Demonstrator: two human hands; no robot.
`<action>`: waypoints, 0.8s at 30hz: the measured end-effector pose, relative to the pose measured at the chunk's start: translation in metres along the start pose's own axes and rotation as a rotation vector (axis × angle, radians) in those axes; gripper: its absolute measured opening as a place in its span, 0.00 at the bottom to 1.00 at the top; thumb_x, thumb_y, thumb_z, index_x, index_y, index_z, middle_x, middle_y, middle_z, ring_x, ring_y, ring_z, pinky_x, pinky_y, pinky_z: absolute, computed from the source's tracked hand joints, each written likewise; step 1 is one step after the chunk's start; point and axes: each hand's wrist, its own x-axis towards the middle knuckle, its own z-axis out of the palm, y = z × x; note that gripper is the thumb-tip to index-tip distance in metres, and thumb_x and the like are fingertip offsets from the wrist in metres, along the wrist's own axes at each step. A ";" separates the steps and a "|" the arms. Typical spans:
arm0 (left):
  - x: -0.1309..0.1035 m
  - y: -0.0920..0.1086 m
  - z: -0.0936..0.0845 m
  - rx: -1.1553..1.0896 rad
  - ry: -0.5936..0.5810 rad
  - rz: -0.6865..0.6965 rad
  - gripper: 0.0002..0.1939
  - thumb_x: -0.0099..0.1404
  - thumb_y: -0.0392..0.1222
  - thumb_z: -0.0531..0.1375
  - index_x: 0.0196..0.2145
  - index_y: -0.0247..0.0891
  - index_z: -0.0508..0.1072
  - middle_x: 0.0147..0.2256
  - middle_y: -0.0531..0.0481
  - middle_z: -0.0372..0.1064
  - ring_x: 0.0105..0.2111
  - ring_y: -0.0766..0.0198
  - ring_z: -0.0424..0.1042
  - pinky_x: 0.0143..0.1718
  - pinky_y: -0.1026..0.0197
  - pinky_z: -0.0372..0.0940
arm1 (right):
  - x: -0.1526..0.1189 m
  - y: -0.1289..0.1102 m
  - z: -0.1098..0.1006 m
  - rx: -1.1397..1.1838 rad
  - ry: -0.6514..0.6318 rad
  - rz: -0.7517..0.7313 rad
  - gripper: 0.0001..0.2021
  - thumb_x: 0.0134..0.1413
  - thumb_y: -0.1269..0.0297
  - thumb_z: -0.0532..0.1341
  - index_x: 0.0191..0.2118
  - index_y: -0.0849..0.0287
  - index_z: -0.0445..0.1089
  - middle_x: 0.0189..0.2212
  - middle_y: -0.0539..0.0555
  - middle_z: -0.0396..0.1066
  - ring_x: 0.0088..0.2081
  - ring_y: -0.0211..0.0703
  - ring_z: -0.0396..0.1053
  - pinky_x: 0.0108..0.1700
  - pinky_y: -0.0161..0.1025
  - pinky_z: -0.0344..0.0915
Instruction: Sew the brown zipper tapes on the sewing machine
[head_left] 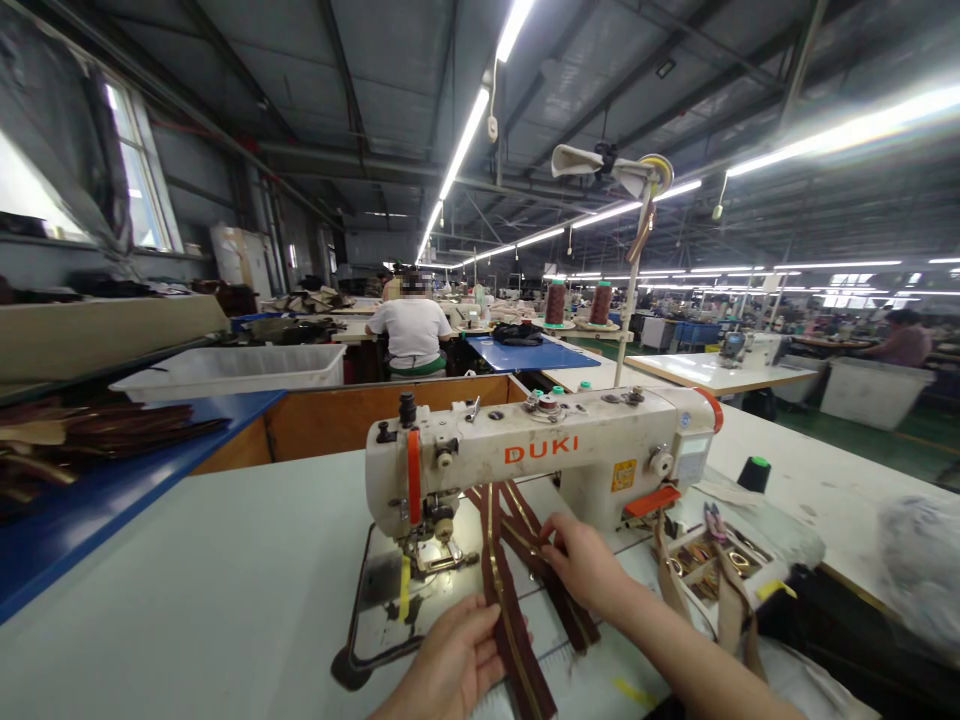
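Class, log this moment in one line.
left hand: holds brown zipper tape | right hand: touches second zipper tape | station: DUKI sewing machine

Only "DUKI" was readable: orange capitals along the front of the sewing machine [541, 450]. Yellow sticker [623, 475] to its right had marks too small to make out; round blue badge [685, 421] was illegible too.
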 end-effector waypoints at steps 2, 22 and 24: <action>-0.001 0.000 0.001 0.002 0.003 0.004 0.03 0.61 0.32 0.58 0.30 0.34 0.68 0.29 0.43 0.76 0.34 0.58 0.78 0.40 0.59 0.71 | -0.001 0.001 -0.004 0.050 0.033 0.007 0.06 0.57 0.77 0.56 0.35 0.60 0.66 0.28 0.50 0.70 0.32 0.42 0.68 0.33 0.33 0.57; -0.004 0.003 0.002 0.032 -0.023 -0.008 0.06 0.59 0.36 0.63 0.34 0.33 0.69 0.30 0.45 0.76 0.29 0.64 0.75 0.32 0.65 0.69 | -0.006 -0.001 0.021 -0.107 -0.031 -0.364 0.16 0.56 0.77 0.59 0.50 0.59 0.70 0.50 0.56 0.64 0.52 0.48 0.59 0.57 0.41 0.57; -0.004 0.002 0.001 0.070 -0.026 0.001 0.07 0.57 0.35 0.63 0.34 0.33 0.70 0.30 0.46 0.76 0.29 0.65 0.74 0.32 0.66 0.68 | -0.002 0.008 0.028 -0.138 -0.004 -0.292 0.16 0.58 0.77 0.57 0.51 0.61 0.70 0.50 0.58 0.65 0.52 0.49 0.60 0.57 0.42 0.57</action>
